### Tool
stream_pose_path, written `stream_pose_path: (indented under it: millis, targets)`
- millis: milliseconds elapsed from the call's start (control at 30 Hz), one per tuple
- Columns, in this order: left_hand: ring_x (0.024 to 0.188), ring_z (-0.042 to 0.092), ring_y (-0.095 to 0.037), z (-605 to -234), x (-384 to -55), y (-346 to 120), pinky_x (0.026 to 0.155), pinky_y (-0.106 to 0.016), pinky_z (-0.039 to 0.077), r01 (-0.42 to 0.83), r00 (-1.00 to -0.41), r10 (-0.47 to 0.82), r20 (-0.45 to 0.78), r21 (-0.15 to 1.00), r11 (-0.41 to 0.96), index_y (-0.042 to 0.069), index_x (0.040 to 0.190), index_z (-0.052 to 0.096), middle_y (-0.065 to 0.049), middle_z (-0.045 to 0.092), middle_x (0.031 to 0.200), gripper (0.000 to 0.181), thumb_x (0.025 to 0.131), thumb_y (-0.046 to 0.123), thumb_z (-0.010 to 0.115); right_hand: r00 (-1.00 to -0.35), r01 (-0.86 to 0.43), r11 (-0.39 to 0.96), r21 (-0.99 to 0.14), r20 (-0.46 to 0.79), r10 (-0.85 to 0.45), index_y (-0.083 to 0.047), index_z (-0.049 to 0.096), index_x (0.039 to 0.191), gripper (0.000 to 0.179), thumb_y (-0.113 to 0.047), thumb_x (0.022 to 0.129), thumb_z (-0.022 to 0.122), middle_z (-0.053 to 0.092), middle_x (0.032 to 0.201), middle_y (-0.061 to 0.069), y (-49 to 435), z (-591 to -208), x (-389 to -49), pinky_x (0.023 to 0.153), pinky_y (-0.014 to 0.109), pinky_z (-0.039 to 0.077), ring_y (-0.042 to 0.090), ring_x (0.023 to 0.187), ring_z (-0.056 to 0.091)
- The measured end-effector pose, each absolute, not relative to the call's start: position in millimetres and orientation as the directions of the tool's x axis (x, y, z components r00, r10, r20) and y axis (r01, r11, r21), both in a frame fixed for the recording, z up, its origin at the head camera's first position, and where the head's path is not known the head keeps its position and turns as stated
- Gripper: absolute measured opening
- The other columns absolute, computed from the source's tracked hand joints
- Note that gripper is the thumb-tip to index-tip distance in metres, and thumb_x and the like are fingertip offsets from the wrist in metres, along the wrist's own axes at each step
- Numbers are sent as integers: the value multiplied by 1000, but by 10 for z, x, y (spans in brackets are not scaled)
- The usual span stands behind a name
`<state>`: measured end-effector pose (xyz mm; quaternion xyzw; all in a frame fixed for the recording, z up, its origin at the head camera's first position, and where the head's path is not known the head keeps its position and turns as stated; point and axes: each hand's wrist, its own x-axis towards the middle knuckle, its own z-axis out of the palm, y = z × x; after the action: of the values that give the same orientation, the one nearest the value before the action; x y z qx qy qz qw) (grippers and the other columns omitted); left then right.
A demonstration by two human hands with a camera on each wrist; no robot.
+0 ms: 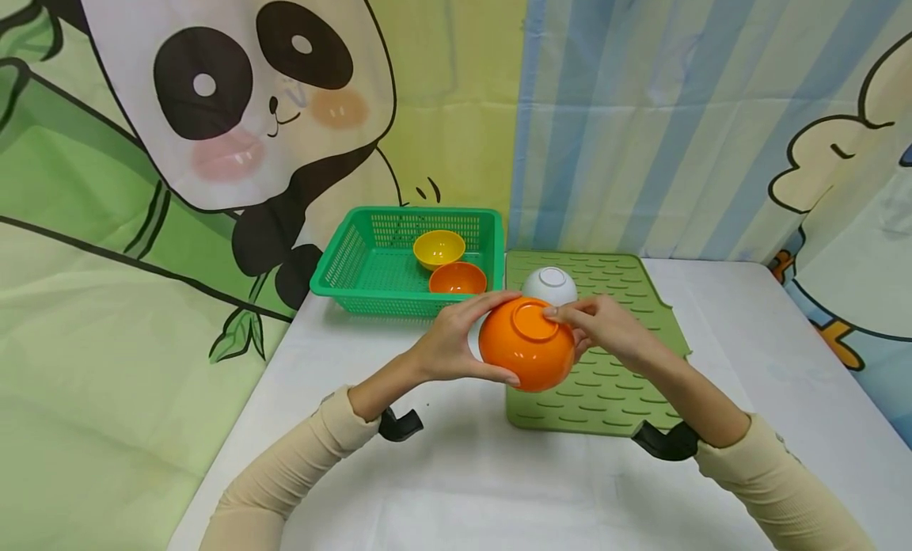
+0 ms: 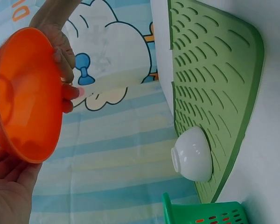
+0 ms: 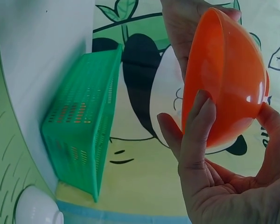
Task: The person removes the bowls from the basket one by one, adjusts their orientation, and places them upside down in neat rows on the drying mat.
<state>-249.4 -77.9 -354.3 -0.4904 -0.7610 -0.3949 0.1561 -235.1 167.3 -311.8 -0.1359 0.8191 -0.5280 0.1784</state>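
Observation:
Both hands hold a large orange bowl (image 1: 526,343) upside down above the near left part of a green ribbed mat (image 1: 606,377). My left hand (image 1: 456,337) grips its left side, fingers curled over the rim. My right hand (image 1: 594,329) holds the right side, fingers on the base ring. The left wrist view shows the orange bowl (image 2: 25,100) from its hollow side; the right wrist view shows the orange bowl (image 3: 224,74) from outside, held by the right hand (image 3: 224,177). A white bowl (image 1: 549,286) lies upside down on the mat just behind.
A green plastic basket (image 1: 356,258) stands at the table's back left, holding a yellow bowl (image 1: 438,248) and a small orange bowl (image 1: 457,279). The table (image 1: 463,488) is covered in white cloth. Printed curtains hang behind and on the left.

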Motion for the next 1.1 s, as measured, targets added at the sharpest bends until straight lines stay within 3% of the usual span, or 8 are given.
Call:
stream_pose_path:
  millis: [167,400,567,733,867,1100]
  targets:
    - [118,49,-16,-3524,-2507,-775,92,-25,44,877,-463,611,642,433,209,4,134,43,-7,49,133,95,57,38,88,-911,-58,436,-898,-131,-391,8,54,123,57,-40,92,54,65,97,16,1674,-3128,-2352,69,35,54,24,74,64]
    - [120,48,-18,-3516,-2533,-760,92,-25,44,884,-455,579,677,420,204,2,135,42,-9,48,133,96,58,38,87,-940,-107,481,-870,-69,-333,0,46,134,67,-50,89,53,53,125,20,1639,-3124,-2306,81,39,51,29,102,60]
    - [118,49,-18,-3530,-2562,-746,91,-26,44,883,-460,553,695,420,208,2,135,42,-9,48,133,96,58,36,88,-947,-192,520,-832,17,-321,-6,41,139,69,-48,87,57,51,130,18,1598,-3157,-2248,85,43,48,31,112,53]
    - [116,50,-18,-3545,-2588,-742,89,-25,45,881,-470,535,702,414,230,2,134,43,-9,49,132,95,60,42,85,-937,-267,521,-810,91,-338,-2,29,143,78,-42,85,64,45,135,19,1550,-3200,-2220,86,42,48,35,122,44]
    - [115,51,-18,-3556,-2603,-736,89,-25,46,873,-485,522,701,423,243,1,134,43,-8,50,132,94,60,44,85,-940,-263,523,-810,95,-327,-3,21,146,88,-44,83,66,41,137,21,1507,-3237,-2207,82,37,50,34,121,45]
    - [116,50,-18,-3586,-2607,-726,89,-25,45,868,-495,514,700,427,254,2,134,43,-8,49,132,94,58,37,87,-957,-250,592,-766,104,-269,-5,22,146,93,-50,79,67,49,129,20,1445,-3305,-2192,73,32,54,30,103,58]
